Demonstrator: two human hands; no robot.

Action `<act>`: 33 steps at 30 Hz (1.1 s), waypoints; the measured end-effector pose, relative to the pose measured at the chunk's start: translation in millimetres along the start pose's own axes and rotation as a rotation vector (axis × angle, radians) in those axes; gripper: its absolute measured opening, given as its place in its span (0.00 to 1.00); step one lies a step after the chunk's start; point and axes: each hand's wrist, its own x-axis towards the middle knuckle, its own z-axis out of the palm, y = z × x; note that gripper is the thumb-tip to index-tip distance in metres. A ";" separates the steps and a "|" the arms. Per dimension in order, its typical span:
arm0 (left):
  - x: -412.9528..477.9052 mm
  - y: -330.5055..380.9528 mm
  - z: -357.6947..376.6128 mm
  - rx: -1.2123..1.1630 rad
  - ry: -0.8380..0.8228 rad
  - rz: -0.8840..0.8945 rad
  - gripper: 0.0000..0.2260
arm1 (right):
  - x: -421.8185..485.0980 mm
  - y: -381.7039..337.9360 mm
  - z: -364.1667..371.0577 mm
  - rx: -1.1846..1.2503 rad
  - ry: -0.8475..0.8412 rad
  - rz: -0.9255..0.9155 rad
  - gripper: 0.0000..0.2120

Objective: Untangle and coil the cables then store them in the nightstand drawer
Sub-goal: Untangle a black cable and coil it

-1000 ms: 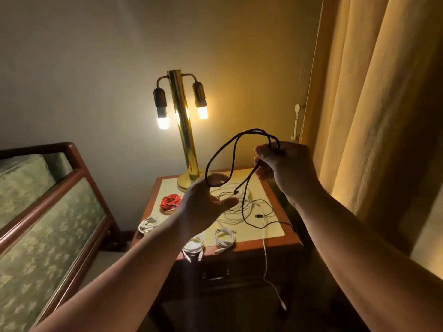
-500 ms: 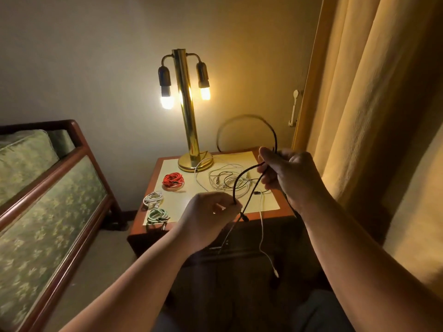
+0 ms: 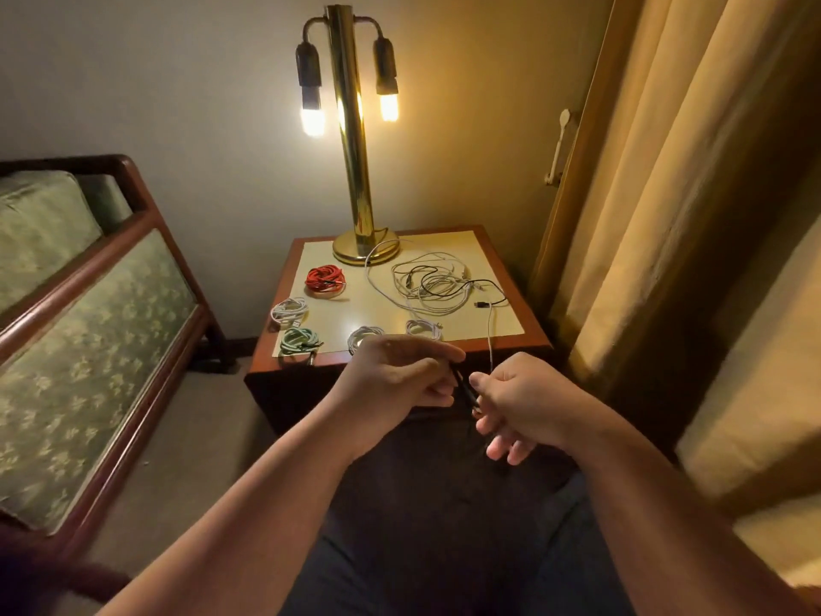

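In front of the bench [image 3: 355,313], low, both hands are on one black cable [image 3: 464,389].
- Left hand [image 3: 395,375]: fingers curled, pinching the cable at the fingertips.
- Right hand [image 3: 520,402]: thumb and forefinger pinch the same cable, other fingers loosely curled below.
- Only a short dark run of it shows between the two hands. It's motion-blurred and the rest is lost against the dark bench front, so I can't tell whether it's looped.

On the bench top:
- Red coil [image 3: 325,279], back left, near the lamp base.
- White coil [image 3: 289,311] at the left edge, teal coil [image 3: 300,341] just in front of it.
- Two more white coils at the front edge: one [image 3: 364,337] partly hidden by the left hand, the other [image 3: 423,329] just right of it.
- Loose tangle [image 3: 435,284] of white and black leads, back right, not coiled. A black plug end [image 3: 480,304] lies at its right side.
- One white lead [image 3: 490,335] runs from the tangle over the front edge and hangs down between the hands.

Brass lamp [image 3: 351,140] stands at the back of the bench, both bulbs lit. Curtain [image 3: 688,171] is on the right, green upholstered wooden frame [image 3: 66,304] on the left. Bench front is in shadow, so the drawer can't be made out.
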 end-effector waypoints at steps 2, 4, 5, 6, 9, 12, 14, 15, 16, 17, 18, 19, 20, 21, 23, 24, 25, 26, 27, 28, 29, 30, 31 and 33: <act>1.1 -7.0 -5.6 0.126 -0.002 0.053 0.11 | -1.2 -0.4 3.3 0.154 -0.031 -0.091 0.23; 2.4 -14.8 -10.7 0.375 0.030 0.153 0.12 | -3.4 0.4 7.2 0.318 -0.121 -0.139 0.26; 3.3 -18.6 -12.5 0.485 0.045 0.184 0.12 | -4.1 0.7 10.0 0.377 -0.167 -0.143 0.26; 4.0 -21.3 -14.3 0.566 0.053 0.202 0.11 | -2.9 1.4 12.9 0.415 -0.202 -0.152 0.26; 7.9 -30.4 -21.3 0.742 0.065 0.265 0.09 | 0.2 2.0 17.7 0.461 -0.259 -0.180 0.19; 11.7 -38.0 -30.6 0.861 0.091 0.378 0.08 | 4.4 1.6 16.1 0.491 -0.282 -0.187 0.10; 13.7 -42.8 -35.9 0.870 0.063 0.474 0.08 | 6.6 -0.4 17.4 0.510 -0.291 -0.174 0.10; 15.2 -46.3 -38.2 0.876 0.031 0.523 0.08 | 8.2 -1.0 19.1 0.532 -0.289 -0.151 0.13; 16.0 -49.3 -39.5 0.889 -0.006 0.565 0.08 | 9.6 -1.6 21.0 0.562 -0.279 -0.120 0.16; 16.7 -51.8 -40.0 0.903 -0.031 0.593 0.08 | 10.6 -1.8 22.2 0.592 -0.269 -0.093 0.18; 17.1 -53.2 -40.3 0.910 -0.040 0.613 0.09 | 11.7 -1.4 22.6 0.607 -0.268 -0.080 0.20; 18.0 -53.7 -40.6 0.909 -0.039 0.627 0.09 | 12.6 -0.6 22.0 0.599 -0.282 -0.084 0.20; 18.6 -53.6 -40.8 0.902 -0.037 0.638 0.09 | 13.2 0.4 20.8 0.579 -0.310 -0.098 0.19; 19.2 -53.7 -41.0 0.894 -0.038 0.648 0.10 | 13.9 1.6 19.4 0.554 -0.341 -0.117 0.17; 20.2 -54.3 -41.7 0.865 -0.027 0.657 0.09 | 16.0 4.0 17.9 0.514 -0.378 -0.144 0.12; 20.4 -54.3 -42.4 0.843 0.000 0.647 0.09 | 16.8 4.7 17.9 0.500 -0.379 -0.153 0.10; 20.2 -54.9 -43.2 0.828 0.038 0.627 0.10 | 17.4 5.5 17.8 0.492 -0.377 -0.160 0.09; 19.7 -57.1 -44.1 0.816 0.075 0.598 0.10 | 18.2 6.1 17.1 0.487 -0.379 -0.162 0.08; 18.2 -60.1 -44.1 0.799 0.101 0.574 0.10 | 18.6 6.2 15.4 0.484 -0.394 -0.162 0.08; 16.9 -63.0 -43.1 0.765 0.111 0.561 0.09 | 19.5 5.8 12.4 0.487 -0.431 -0.164 0.08; 15.7 -67.3 -40.9 0.701 0.100 0.537 0.07 | 20.2 4.6 8.8 0.499 -0.492 -0.169 0.08; 13.8 -71.3 -36.0 0.603 0.074 0.494 0.07 | 21.7 2.6 5.5 0.526 -0.563 -0.181 0.08; 11.0 -74.8 -29.3 0.489 0.053 0.430 0.08 | 24.0 -0.2 3.1 0.570 -0.629 -0.202 0.08; 7.7 -84.0 -14.0 0.321 0.062 0.301 0.14 | 28.3 -9.1 1.8 0.702 -0.704 -0.283 0.07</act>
